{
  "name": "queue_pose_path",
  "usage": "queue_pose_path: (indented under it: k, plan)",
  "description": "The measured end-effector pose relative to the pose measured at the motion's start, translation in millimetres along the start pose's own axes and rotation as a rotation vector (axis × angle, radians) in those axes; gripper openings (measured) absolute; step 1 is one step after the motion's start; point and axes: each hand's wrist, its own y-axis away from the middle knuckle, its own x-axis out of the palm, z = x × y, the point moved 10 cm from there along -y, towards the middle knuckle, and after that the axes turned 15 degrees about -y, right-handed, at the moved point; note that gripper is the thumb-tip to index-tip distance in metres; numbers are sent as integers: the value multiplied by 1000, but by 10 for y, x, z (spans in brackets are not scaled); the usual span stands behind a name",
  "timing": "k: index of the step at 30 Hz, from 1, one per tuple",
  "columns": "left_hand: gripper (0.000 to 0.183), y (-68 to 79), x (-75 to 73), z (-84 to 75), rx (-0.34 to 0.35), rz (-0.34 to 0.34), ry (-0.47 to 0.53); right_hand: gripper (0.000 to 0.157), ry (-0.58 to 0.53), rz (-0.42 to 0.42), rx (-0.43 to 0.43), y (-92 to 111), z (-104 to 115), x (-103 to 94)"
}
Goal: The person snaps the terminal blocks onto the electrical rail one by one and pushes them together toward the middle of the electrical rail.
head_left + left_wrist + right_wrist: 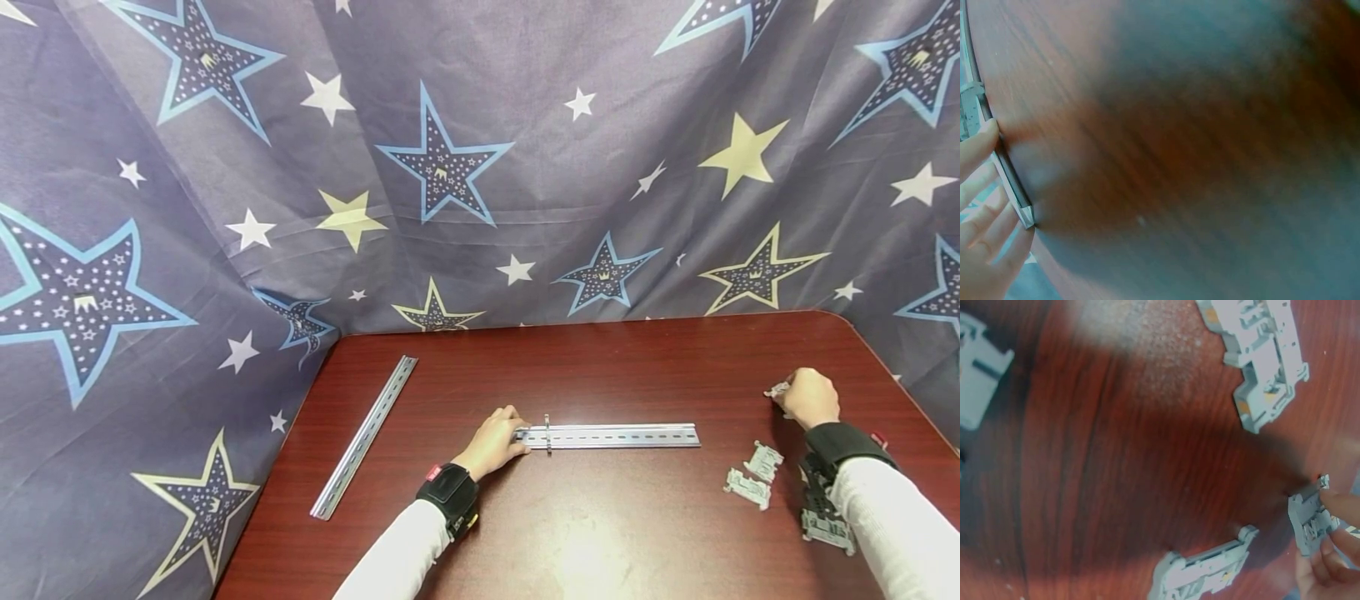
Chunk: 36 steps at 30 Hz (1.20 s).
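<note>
Looks like block-grabbing time: right hand (812, 398) pinching a grey block (1305, 520) around the table's (630, 379) 2 o'clock, left hand (491, 442) gripping the rail's (622, 436) 9 o'clock end, next probably calls for carrying it railward

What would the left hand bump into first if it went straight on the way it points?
Probably the small grey piece set across the metal rail, just beyond the left hand, though depth is hard to judge.
</note>
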Motion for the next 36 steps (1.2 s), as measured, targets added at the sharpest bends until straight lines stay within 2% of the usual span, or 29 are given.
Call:
queue_pose_path:
  k: [9, 25, 36]
  plan:
    - [33, -9, -30, -9, 6, -7, 2, 18, 4, 18, 7, -10, 72, -29]
    - [33, -8, -46, -11, -2, 8, 11, 13, 31, 76, 0, -67, 189, 11]
    - [32, 3, -40, -13, 1, -6, 4, 13, 13, 77, -118, -59, 481, 72]
